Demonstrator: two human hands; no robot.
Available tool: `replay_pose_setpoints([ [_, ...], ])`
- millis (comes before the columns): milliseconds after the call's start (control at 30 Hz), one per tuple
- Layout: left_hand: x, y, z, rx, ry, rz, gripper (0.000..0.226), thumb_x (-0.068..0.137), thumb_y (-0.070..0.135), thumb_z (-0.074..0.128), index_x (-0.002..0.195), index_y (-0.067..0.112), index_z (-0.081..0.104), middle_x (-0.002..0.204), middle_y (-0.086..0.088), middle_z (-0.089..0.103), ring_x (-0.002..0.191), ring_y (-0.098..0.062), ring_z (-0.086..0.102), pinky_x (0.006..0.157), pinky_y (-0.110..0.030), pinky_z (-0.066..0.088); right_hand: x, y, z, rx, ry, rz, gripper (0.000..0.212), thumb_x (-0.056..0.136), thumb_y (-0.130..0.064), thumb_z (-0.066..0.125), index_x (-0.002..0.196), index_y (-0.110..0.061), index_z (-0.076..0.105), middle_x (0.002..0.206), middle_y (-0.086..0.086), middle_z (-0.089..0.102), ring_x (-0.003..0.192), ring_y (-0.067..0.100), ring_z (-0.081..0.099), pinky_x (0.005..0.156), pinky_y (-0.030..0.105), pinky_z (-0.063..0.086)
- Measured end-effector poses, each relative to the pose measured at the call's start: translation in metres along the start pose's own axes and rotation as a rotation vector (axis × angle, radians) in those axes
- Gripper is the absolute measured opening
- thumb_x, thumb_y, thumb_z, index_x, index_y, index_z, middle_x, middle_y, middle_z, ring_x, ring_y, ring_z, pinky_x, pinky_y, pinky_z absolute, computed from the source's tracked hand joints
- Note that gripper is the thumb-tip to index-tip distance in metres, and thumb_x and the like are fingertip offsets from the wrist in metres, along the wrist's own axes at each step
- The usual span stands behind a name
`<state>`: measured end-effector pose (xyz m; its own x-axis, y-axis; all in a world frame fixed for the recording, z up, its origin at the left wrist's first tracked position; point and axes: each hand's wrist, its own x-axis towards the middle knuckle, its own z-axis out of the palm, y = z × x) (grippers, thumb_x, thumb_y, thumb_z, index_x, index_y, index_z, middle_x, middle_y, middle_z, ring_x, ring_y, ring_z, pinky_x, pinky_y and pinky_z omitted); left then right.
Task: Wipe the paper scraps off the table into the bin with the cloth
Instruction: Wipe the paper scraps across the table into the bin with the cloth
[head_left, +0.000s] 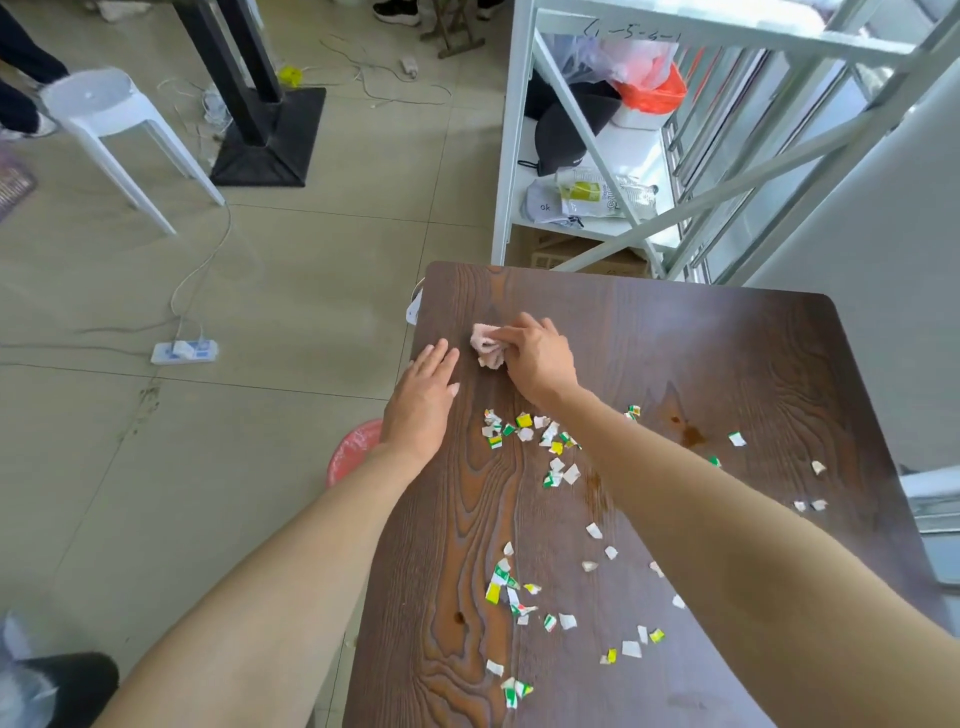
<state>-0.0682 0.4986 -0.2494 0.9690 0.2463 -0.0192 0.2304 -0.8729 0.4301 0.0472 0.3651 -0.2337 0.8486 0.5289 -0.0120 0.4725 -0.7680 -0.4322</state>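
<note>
Torn white, green and yellow paper scraps (540, 452) are lying on the dark wood-grain table (727, 364) while the right hand (540, 358) is gripping the crumpled pink cloth (485, 345) beyond them, seemingly to drag them back, and the left hand (423, 400), open and flat, is steadying at the table edge above the red round bin (353, 452).

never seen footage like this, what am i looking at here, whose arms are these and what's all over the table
There is one picture, from a camera worn on a person's head, looking down at their own bare arms. There is no robot. The right hand grips a crumpled pink cloth against a dark wooden table. The left hand rests open and flat at the table's left edge. Torn paper scraps lie scattered on the table. A red bin stands on the floor just below that left edge.
</note>
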Motion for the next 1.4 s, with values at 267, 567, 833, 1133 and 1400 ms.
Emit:
replay_pose_setpoints([
  [267, 0.001, 0.002, -0.005, -0.025, -0.038, -0.022, 0.049, 0.1, 0.013, 0.04, 0.147, 0.01, 0.028, 0.16, -0.006, 0.02, 0.148, -0.019, 0.016, 0.122, -0.032, 0.014, -0.103, -0.001, -0.013, -0.005, -0.21, -0.213, 0.036, 0.086, -0.01, 0.044, 0.099, -0.026, 0.073, 0.102, -0.003, 0.063, 0.09, 0.024, 0.048, 0.071, 0.031, 0.032],
  [567, -0.004, 0.013, -0.01, -0.003, -0.077, -0.018, 0.049, 0.099, 0.015, 0.041, 0.147, 0.012, 0.03, 0.16, -0.005, 0.019, 0.149, -0.02, 0.014, 0.122, -0.035, 0.016, -0.114, 0.044, -0.072, -0.016, 0.018, 0.018, 0.032, 0.081, -0.019, 0.038, 0.09, -0.011, 0.068, 0.095, 0.011, 0.061, 0.089, 0.031, 0.053, 0.074, 0.039, 0.043],
  [833, -0.01, 0.036, 0.006, 0.077, -0.177, 0.275, 0.049, 0.099, 0.018, 0.041, 0.147, 0.017, 0.031, 0.159, 0.0, 0.022, 0.148, -0.017, 0.017, 0.123, -0.035, 0.014, -0.111, 0.1, -0.062, 0.0, 0.11, 0.464, 0.045, 0.088, -0.004, 0.042, 0.121, -0.023, 0.066, 0.11, 0.014, 0.059, 0.104, 0.039, 0.052, 0.083, 0.043, 0.046],
  [1133, -0.01, 0.047, 0.008, 0.053, -0.189, 0.246, 0.047, 0.099, 0.015, 0.04, 0.146, 0.015, 0.032, 0.159, -0.001, 0.023, 0.148, -0.018, 0.017, 0.122, -0.038, 0.013, -0.176, 0.05, -0.038, 0.088, -0.044, 0.119, 0.035, 0.087, -0.005, 0.047, 0.11, -0.017, 0.07, 0.098, 0.01, 0.062, 0.091, 0.033, 0.055, 0.076, 0.037, 0.045],
  [1400, -0.001, 0.067, 0.018, 0.083, -0.126, 0.272, 0.045, 0.098, 0.015, 0.045, 0.142, 0.012, 0.039, 0.156, -0.004, 0.031, 0.146, -0.02, 0.024, 0.122, -0.037, 0.016, -0.157, 0.129, -0.115, 0.006, 0.273, 0.415, 0.027, 0.085, -0.006, 0.047, 0.1, -0.01, 0.069, 0.099, 0.016, 0.06, 0.097, 0.036, 0.055, 0.078, 0.043, 0.048],
])
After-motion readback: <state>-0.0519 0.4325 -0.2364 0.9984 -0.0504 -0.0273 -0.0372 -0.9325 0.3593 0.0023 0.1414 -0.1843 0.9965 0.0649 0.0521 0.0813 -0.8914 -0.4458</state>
